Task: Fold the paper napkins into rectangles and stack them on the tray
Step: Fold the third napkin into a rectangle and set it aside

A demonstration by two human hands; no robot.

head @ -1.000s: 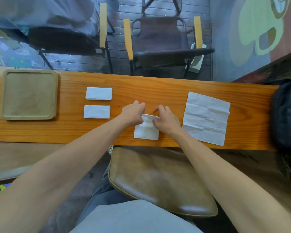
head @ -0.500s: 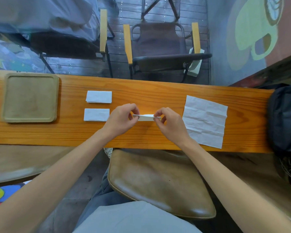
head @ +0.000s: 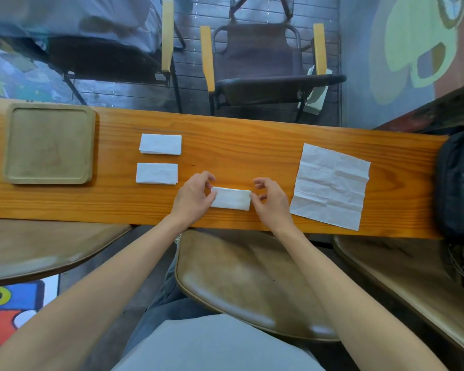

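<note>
A small folded white napkin [head: 231,198] lies flat near the front edge of the wooden table [head: 225,140]. My left hand [head: 193,195] holds its left end with the thumb. My right hand [head: 271,199] holds its right end with the fingertips. Both index fingers are raised off the paper. Two folded rectangular napkins [head: 160,144] [head: 157,173] lie one behind the other to the left. An unfolded creased napkin [head: 331,184] lies flat on the right. The tan square tray [head: 8,145] sits at the far left with nothing on it.
A black bag [head: 458,183] rests on the table's right end. Brown stool seats [head: 252,285] stand below the front edge. Chairs with yellow armrests [head: 263,54] stand beyond the far edge.
The napkin between my hands went from a half fold, through a raised pinched fold, to a small rectangle lying flat. Both hands spread to its ends.
</note>
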